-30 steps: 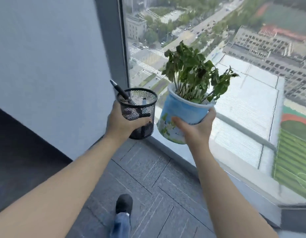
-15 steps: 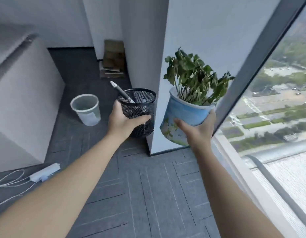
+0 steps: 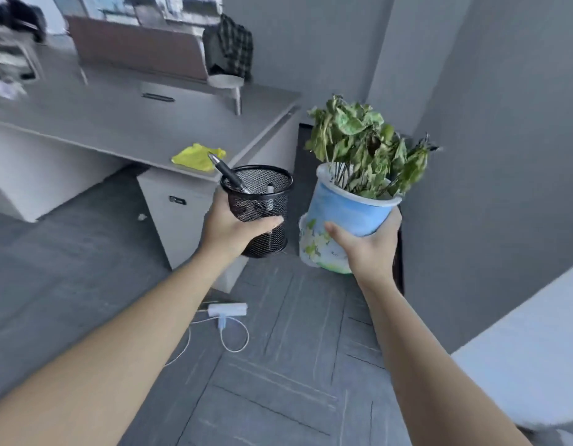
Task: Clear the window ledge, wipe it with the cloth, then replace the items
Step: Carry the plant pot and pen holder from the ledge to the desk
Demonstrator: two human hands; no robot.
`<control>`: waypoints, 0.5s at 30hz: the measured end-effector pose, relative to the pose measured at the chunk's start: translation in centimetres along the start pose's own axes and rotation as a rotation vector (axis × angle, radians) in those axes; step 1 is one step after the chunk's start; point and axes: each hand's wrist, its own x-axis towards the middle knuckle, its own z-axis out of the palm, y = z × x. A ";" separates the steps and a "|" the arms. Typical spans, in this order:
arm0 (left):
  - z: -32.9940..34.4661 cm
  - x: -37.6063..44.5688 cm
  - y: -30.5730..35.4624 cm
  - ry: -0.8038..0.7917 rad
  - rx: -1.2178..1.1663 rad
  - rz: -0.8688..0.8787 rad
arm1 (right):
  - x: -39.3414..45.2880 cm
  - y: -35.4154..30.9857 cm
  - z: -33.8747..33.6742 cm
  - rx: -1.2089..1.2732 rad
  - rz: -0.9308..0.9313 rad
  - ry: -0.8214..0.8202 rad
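My left hand (image 3: 233, 228) grips a black mesh pen holder (image 3: 262, 201) with a dark pen (image 3: 229, 175) sticking out of it. My right hand (image 3: 364, 244) holds a blue and white plant pot (image 3: 340, 214) from below, tilted slightly left, with a wilted green plant (image 3: 365, 149) in it. Both are carried in the air at chest height, side by side. A yellow cloth (image 3: 196, 156) lies on the corner of a grey desk (image 3: 124, 123) just beyond the pen holder. The window ledge is out of view.
A drawer cabinet (image 3: 179, 217) stands under the desk corner. A white power strip with cable (image 3: 229, 312) lies on the grey carpet tiles below my hands. A chair with a checked garment (image 3: 230, 49) stands behind the desk. A grey wall (image 3: 504, 156) rises on the right.
My view has swung left, away from the window and the wall column, to face the desk. Both hands have kept their hold on the pen holder and the plant pot.
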 end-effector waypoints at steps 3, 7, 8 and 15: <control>-5.0 3.1 -1.3 0.103 0.009 0.000 | 1.8 0.0 6.6 0.034 0.015 -0.091; -10.4 8.4 -3.0 0.227 0.058 -0.014 | 4.8 0.6 14.7 0.068 0.015 -0.179; -11.5 9.9 -3.5 0.253 0.074 -0.023 | 5.8 0.9 16.7 0.081 0.017 -0.201; -17.8 22.2 -6.2 0.338 0.128 -0.042 | 14.4 2.6 30.6 0.146 0.032 -0.315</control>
